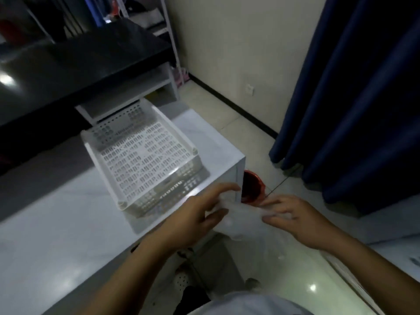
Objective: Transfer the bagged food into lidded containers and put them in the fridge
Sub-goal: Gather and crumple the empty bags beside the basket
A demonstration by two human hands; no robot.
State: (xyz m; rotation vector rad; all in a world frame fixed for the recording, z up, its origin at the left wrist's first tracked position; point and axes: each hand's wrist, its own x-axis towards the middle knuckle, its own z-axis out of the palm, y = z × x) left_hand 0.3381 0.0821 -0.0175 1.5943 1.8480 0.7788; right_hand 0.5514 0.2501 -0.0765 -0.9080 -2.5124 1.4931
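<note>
Starting at the far left, the white table [52, 223] ran across my view, and I took the perforated white basket [145, 160] standing on it as my marker. Behind that basket a dark counter [75, 57] hung over a small white shelf unit [136, 96]. In front of the basket and a little to its right, my left hand [195, 221] hovered over the table's near corner, thumb and fingers pinching the left edge of a thin clear plastic bag [243, 221]. The bag was stretched between both hands, hanging just off the table's corner; I could not make out what it held. Right of the basket, down past the table's side panel, a red round tub [254, 187] sat on the tiled floor [227, 105], partly hidden by the table. Further right again, my right hand [293, 219] had its fingers curled onto the bag's other edge, gripping it. At the far right, well away from the basket, a dark blue curtain [363, 98] fell to the floor.
</note>
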